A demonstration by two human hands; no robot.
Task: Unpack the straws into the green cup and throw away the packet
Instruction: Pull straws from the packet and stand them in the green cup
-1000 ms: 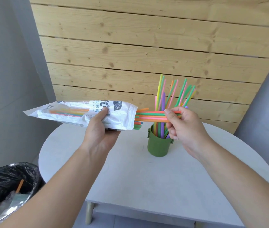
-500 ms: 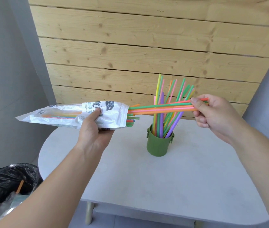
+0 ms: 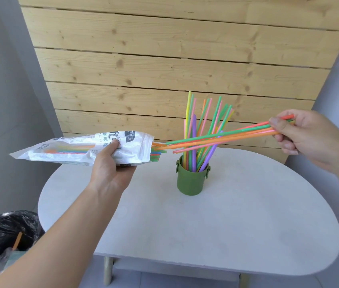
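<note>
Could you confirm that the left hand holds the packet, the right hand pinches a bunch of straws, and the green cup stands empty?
Not quite: the head view shows the green cup holding many straws, not empty. The rest is right.

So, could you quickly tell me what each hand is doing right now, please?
Left hand: closed, gripping the white straw packet.
Right hand: closed, fingers pinching a bundle of coloured straws.
</note>
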